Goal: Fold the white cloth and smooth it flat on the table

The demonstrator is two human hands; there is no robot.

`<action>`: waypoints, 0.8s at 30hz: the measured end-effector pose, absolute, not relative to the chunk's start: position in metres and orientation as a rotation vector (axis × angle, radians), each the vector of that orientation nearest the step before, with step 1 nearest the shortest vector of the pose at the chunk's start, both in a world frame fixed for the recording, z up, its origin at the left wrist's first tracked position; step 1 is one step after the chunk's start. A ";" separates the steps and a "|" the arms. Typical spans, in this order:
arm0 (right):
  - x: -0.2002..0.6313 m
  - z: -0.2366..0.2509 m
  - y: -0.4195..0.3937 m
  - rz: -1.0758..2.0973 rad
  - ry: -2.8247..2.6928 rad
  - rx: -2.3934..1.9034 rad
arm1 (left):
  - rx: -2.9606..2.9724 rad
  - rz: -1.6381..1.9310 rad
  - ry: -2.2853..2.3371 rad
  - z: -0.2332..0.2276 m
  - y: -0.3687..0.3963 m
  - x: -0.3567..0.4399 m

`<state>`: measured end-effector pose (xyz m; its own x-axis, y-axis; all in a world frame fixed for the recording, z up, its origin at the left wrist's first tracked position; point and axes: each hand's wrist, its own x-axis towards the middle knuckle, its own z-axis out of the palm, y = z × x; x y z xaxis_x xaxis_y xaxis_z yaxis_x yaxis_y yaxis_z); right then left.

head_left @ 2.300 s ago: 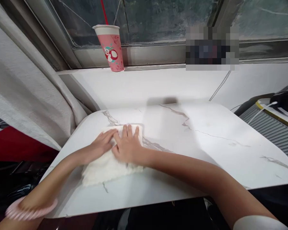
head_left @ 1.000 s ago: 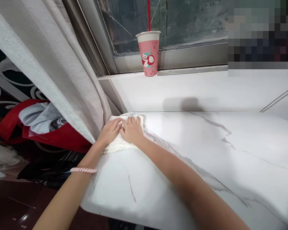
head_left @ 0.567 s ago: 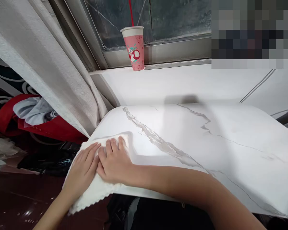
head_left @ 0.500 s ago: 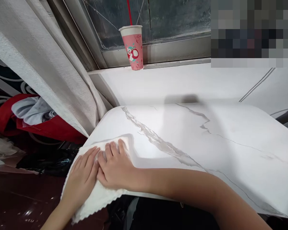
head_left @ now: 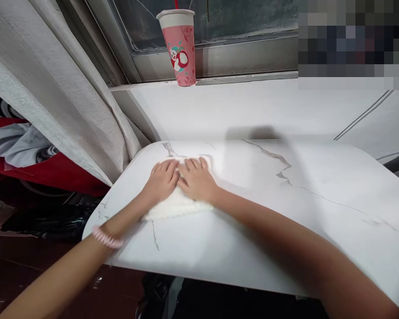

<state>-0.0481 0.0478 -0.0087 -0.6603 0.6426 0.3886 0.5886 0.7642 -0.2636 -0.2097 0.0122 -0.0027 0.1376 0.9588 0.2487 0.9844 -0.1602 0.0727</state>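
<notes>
Pressing a folded white terry cloth flat on the white marble-veined table.

Left hand and right hand lie side by side, fingers spread, directly atop the cloth near the table's far-left corner.

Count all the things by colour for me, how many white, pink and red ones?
White: 2, the cloth under the left hand and right hand, and the marble table.
Pink: 2, the cup and the wristband.
Red: 1, the bag.
Total: 5.
</notes>
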 end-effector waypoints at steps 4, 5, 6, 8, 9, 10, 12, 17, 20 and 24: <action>-0.052 -0.008 0.103 0.093 -2.405 -1.173 | -2.425 -0.344 -1.921 0.004 0.096 -0.211; -0.052 -0.008 0.115 0.077 -2.393 -1.202 | -2.433 -0.353 -1.927 0.005 0.112 -0.210; -0.051 -0.007 0.126 0.068 -2.386 -1.219 | -2.433 -0.362 -1.938 0.005 0.125 -0.208; -0.048 -0.007 0.146 0.074 -2.389 -1.224 | -2.413 -0.388 -1.966 0.004 0.144 -0.203; -0.046 -0.008 0.154 0.087 -2.393 -1.223 | -2.401 -0.402 -1.978 0.003 0.152 -0.201; -0.045 -0.008 0.160 0.102 -2.395 -1.223 | -2.390 -0.418 -1.989 0.002 0.157 -0.198; -0.042 -0.010 0.168 0.113 -2.382 -1.232 | -2.376 -0.446 -2.004 0.001 0.164 -0.194; -0.043 -0.014 0.164 0.049 -2.336 -1.255 | -2.374 -0.472 -1.996 0.000 0.163 -0.189; -0.041 -0.013 0.153 0.049 -2.332 -1.299 | -2.385 -0.499 -1.969 -0.001 0.153 -0.187; -0.033 -0.010 0.130 0.077 -2.333 -1.327 | -2.391 -0.513 -1.946 -0.001 0.133 -0.178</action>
<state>-0.0328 0.1303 -0.0103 -0.4341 0.8276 0.3558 0.8023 0.5348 -0.2651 -0.1780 0.1326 -0.0011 0.1707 0.9500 0.2614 0.9554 -0.2244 0.1917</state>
